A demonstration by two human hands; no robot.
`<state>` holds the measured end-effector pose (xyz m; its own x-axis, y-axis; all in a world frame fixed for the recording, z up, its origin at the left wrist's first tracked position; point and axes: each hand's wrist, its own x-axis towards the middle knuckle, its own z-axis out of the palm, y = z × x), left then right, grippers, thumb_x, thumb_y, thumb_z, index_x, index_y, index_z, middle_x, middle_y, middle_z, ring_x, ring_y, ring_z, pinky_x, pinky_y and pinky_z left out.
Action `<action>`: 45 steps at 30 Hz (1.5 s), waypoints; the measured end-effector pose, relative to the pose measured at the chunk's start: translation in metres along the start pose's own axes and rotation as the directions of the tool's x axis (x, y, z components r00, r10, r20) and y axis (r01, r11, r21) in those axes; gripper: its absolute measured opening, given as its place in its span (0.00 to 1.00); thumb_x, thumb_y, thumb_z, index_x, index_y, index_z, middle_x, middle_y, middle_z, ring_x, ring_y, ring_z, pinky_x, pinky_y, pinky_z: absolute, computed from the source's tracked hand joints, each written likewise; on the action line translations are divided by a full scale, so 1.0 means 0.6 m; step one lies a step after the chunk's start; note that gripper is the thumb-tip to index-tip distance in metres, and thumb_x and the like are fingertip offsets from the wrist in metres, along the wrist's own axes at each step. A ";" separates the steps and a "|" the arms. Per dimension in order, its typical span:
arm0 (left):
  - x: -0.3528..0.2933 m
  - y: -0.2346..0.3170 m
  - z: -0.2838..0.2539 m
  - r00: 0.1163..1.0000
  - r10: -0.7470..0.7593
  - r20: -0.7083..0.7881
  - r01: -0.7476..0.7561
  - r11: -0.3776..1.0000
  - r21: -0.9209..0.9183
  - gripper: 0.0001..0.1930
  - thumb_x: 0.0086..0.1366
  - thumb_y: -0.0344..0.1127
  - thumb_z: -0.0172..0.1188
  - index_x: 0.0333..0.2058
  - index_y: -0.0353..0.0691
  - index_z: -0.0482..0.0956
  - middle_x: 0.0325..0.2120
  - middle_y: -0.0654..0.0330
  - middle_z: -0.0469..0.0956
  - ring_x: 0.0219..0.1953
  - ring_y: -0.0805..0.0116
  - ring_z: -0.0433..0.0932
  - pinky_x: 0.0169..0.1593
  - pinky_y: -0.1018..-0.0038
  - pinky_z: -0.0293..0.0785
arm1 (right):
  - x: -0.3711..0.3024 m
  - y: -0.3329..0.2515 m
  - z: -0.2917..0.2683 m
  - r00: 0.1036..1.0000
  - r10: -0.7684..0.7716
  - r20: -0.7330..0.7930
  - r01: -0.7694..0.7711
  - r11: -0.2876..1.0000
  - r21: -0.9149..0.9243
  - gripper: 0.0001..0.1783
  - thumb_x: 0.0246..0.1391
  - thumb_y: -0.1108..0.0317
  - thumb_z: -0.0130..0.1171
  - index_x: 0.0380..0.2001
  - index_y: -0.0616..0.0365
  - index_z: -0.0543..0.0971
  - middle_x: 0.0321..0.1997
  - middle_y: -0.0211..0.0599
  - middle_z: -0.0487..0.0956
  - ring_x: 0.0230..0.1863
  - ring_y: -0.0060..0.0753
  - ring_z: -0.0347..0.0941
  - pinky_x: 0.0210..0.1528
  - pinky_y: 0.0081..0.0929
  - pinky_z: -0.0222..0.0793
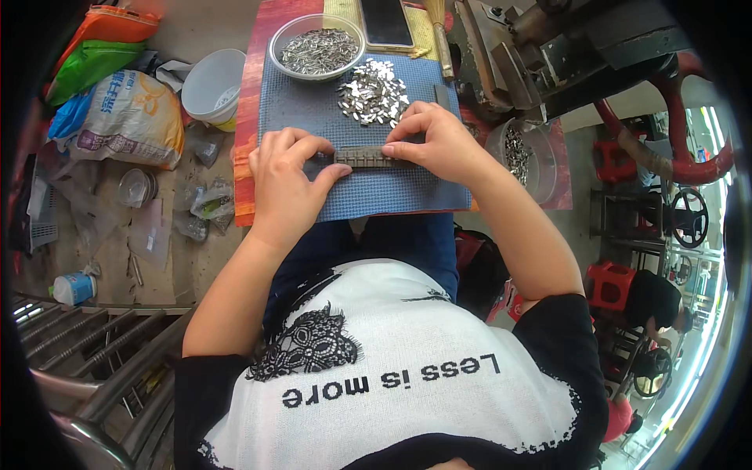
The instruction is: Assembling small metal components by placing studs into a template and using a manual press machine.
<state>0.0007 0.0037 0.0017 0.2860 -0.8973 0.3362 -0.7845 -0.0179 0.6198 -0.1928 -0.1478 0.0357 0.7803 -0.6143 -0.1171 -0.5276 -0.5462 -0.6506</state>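
A narrow metal bar with a row of slots (363,157) lies crosswise on the blue textured mat (298,106). My left hand (286,176) holds its left end, with the thumb and index finger closed around it. At the bar's right end, my right hand (431,141) has thumb and index finger pinched together; whatever is between those fingertips is too small to make out. Just beyond the bar, a loose pile of small shiny metal pieces (373,92) is spread on the mat. A clear round bowl (274,59) behind it holds many small metal pins.
A phone (386,23) and a brush (440,43) lie at the table's back. To the right stand a heavy machine press (540,55) and a clear tub (544,168) of metal pieces. On the left are a white bucket (211,82) and stuffed bags (121,117).
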 end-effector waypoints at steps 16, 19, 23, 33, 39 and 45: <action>0.000 0.002 -0.002 0.999 0.041 -0.020 -0.042 0.999 -0.026 0.13 0.48 0.40 0.76 0.31 0.46 0.83 0.34 0.67 0.76 0.45 0.63 0.71 0.51 0.64 0.59 | 0.141 -0.069 -0.012 0.829 -0.051 -0.557 0.090 0.995 0.043 0.14 0.54 0.60 0.66 0.34 0.60 0.87 0.30 0.48 0.84 0.33 0.47 0.82 0.40 0.35 0.76; -0.006 -0.002 -0.002 0.996 0.070 -0.053 -0.071 0.997 -0.022 0.12 0.50 0.40 0.75 0.31 0.46 0.83 0.34 0.66 0.76 0.45 0.61 0.71 0.51 0.63 0.59 | 0.092 -0.040 -0.031 0.813 -0.062 -0.579 0.057 0.998 -0.027 0.13 0.54 0.62 0.66 0.36 0.61 0.86 0.29 0.41 0.85 0.30 0.30 0.82 0.36 0.27 0.75; -0.006 0.000 0.004 0.998 0.048 -0.030 -0.048 0.999 -0.003 0.12 0.51 0.40 0.74 0.32 0.45 0.83 0.35 0.65 0.76 0.46 0.61 0.71 0.51 0.63 0.59 | -0.018 0.002 -0.012 0.852 -0.048 -0.521 -0.204 0.887 -0.415 0.16 0.55 0.58 0.65 0.32 0.64 0.82 0.33 0.50 0.80 0.39 0.53 0.80 0.40 0.42 0.76; -0.006 0.003 0.004 0.995 0.027 -0.097 -0.032 0.998 -0.052 0.11 0.58 0.37 0.70 0.37 0.39 0.84 0.34 0.60 0.79 0.43 0.59 0.73 0.50 0.64 0.65 | -0.052 0.008 -0.007 0.877 0.065 -0.476 -0.057 0.998 0.030 0.14 0.50 0.66 0.67 0.38 0.62 0.85 0.32 0.41 0.81 0.31 0.35 0.78 0.36 0.28 0.73; -0.005 0.006 0.010 0.995 0.027 -0.099 -0.041 0.989 -0.143 0.09 0.65 0.35 0.63 0.38 0.36 0.85 0.32 0.56 0.80 0.38 0.56 0.75 0.45 0.65 0.70 | -0.043 -0.029 0.004 0.940 -0.275 -0.204 0.275 0.961 -0.025 0.12 0.47 0.72 0.69 0.38 0.62 0.84 0.37 0.36 0.79 0.35 0.34 0.77 0.38 0.27 0.74; -0.006 0.006 0.011 0.997 0.027 -0.068 -0.034 0.993 -0.111 0.08 0.65 0.36 0.63 0.36 0.38 0.86 0.32 0.58 0.79 0.38 0.56 0.75 0.45 0.63 0.69 | -0.037 -0.025 0.011 0.930 -0.328 -0.164 0.318 0.944 -0.084 0.11 0.47 0.73 0.68 0.36 0.62 0.83 0.36 0.38 0.79 0.36 0.40 0.79 0.40 0.31 0.76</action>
<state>-0.0069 0.0039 -0.0023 0.3021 -0.8652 0.4003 -0.7277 0.0620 0.6831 -0.1998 -0.1224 0.0429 0.8440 -0.4858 0.2274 -0.2782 -0.7590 -0.5887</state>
